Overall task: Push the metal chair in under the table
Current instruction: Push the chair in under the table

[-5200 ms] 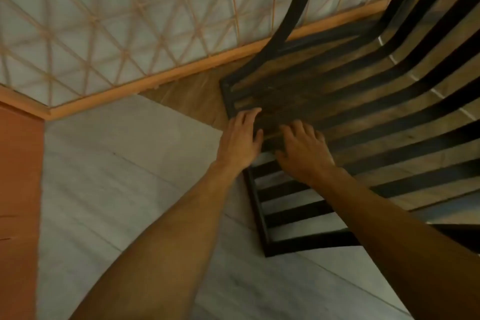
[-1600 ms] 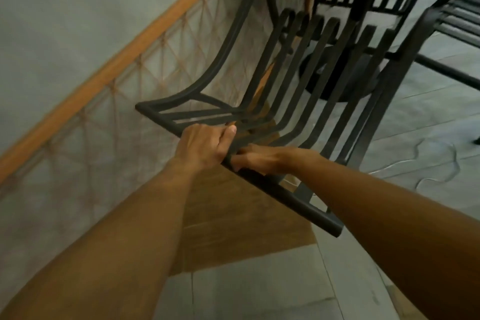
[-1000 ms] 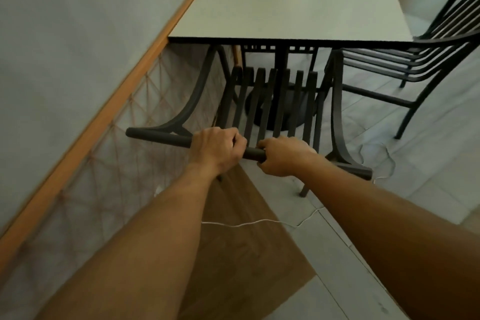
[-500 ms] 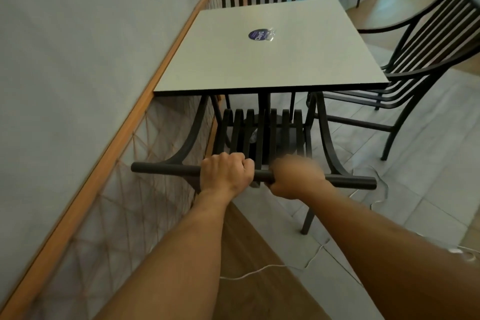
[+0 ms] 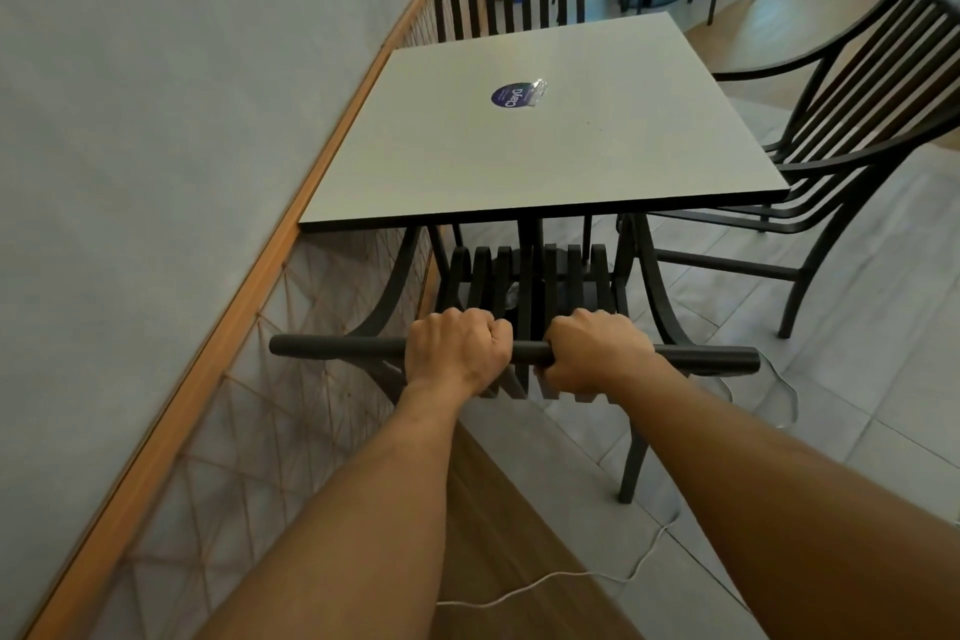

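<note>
Chair (image 5: 332, 347) in both hands, second chair (image 5: 852, 161) beside table (image 5: 545, 156).

Black slatted metal chair (image 5: 337, 344) at table (image 5: 545, 156)

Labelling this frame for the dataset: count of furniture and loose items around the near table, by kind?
Near table only; the far stack of chairs is too cluttered to count.
Metal chairs: 3 (held chair, chair across the table, chair on the right)
Tables: 1
Stickers on the table: 1
White cables on the floor: 1
Total: 6
</note>
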`<action>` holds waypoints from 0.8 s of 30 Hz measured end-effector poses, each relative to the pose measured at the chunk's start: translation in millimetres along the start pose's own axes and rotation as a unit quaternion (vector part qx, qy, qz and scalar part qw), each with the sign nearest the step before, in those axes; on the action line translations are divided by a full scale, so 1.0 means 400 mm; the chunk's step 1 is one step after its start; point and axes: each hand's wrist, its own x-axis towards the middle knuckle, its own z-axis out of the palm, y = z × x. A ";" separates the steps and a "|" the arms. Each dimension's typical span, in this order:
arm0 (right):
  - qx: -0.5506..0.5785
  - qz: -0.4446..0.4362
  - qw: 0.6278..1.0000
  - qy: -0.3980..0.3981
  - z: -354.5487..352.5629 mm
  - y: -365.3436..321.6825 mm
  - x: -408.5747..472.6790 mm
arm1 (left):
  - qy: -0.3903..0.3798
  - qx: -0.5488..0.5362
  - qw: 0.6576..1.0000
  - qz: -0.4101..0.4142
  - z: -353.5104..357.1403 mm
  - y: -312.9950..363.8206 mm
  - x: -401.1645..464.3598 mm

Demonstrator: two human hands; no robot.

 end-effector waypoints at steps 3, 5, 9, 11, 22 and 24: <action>-0.001 -0.002 1.000 0.000 -0.008 0.004 0.018 | 0.003 0.018 1.000 -0.002 0.001 -0.002 0.019; -0.006 -0.001 1.000 -0.002 -0.008 0.003 0.018 | -0.002 0.025 1.000 -0.003 0.002 -0.003 0.022; -0.012 0.000 1.000 0.002 -0.004 -0.001 0.018 | -0.010 0.032 0.999 -0.002 0.000 -0.004 0.022; -0.011 -0.002 1.000 0.001 -0.007 -0.004 0.023 | -0.013 0.037 0.999 -0.004 -0.005 -0.007 0.031; -0.013 -0.015 1.000 0.018 -0.033 0.016 0.070 | 0.005 0.017 0.999 0.028 0.001 -0.020 0.098; -0.021 -0.015 0.999 0.022 -0.033 0.026 0.073 | 0.006 0.017 0.999 0.032 0.003 -0.013 0.100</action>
